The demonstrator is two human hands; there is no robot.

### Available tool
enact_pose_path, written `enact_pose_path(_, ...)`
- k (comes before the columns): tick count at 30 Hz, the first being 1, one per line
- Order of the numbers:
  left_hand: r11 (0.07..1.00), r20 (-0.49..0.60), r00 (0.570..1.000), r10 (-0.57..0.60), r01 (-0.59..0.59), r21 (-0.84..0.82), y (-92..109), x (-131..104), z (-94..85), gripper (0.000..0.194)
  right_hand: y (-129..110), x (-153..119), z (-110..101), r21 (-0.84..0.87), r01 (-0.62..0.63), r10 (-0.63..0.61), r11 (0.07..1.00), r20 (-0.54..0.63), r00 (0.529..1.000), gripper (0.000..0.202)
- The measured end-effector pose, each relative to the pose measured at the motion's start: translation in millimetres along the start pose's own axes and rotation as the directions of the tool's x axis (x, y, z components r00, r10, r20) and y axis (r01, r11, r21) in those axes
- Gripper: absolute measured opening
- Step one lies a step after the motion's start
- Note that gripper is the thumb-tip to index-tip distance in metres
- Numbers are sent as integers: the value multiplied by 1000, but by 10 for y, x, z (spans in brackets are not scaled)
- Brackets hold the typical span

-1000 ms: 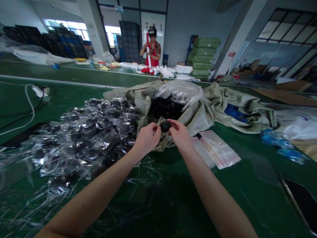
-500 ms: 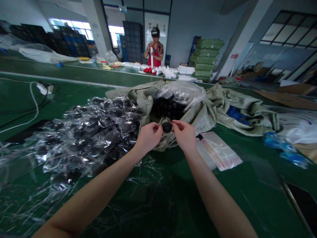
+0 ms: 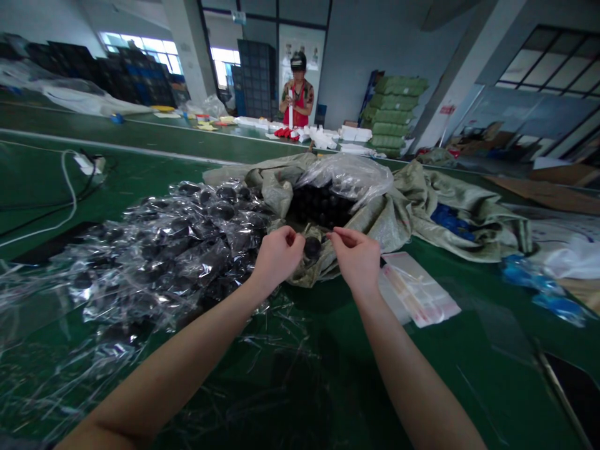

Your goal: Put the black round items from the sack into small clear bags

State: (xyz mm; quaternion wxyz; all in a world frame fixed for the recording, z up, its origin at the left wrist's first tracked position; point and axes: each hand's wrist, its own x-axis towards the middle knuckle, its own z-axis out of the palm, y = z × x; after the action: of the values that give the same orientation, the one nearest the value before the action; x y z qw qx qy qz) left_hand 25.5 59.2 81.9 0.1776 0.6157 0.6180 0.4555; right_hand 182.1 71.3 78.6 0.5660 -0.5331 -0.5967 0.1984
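Between my hands is a round black ball-like piece (image 3: 312,248), with what looks like clear plastic around its top. My left hand (image 3: 280,255) is closed in a pinch at the left side of this bagged piece. A small gap separates the piece from my right hand (image 3: 357,255), whose thumb and forefinger are pinched together; whatever they hold is too small to make out. Just beyond, a greenish woven sack (image 3: 379,222) lies with its mouth spread, full of similar black pieces (image 3: 323,205). To the left lies a large heap of black pieces in clear bags (image 3: 187,244).
Flat clear plastic bags (image 3: 417,290) lie right of my forearm. A phone-like dark object (image 3: 574,390) is at the lower right. Blue plastic (image 3: 544,287) and blue pieces in a sack (image 3: 452,219) lie further right. Across the tables, a person (image 3: 297,94) handles a white strip.
My right hand has drawn away to the right, opening a gap from the black piece. The piece sits slightly lower, still by my left hand. The view has shifted a little.
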Motion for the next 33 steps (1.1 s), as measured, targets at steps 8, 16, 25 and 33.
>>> enact_pose_path(8, 996, 9, 998, 70, -70, 49, 33, -53, -1, 25, -112, -19, -46, -224, 132, -110, 966, 108, 988, 17)
enact_pose_path(16, 991, 204, 975, 89, -107, 78, 30, -73, 27, 26, -41, 110, -133, -143, 18, -1, 989, 119, 993, 21)
enact_pose_path(25, 997, 50, 996, 77, -76, -29, 60, -70, -3, 25, -131, 90, -196, -150, 148, -129, 978, 128, 983, 19)
enact_pose_path(33, 992, -21, 992, 125, -125, -32, 60, -87, 7, 24, -164, 49, -170, -89, 142, -124, 986, 179, 976, 17)
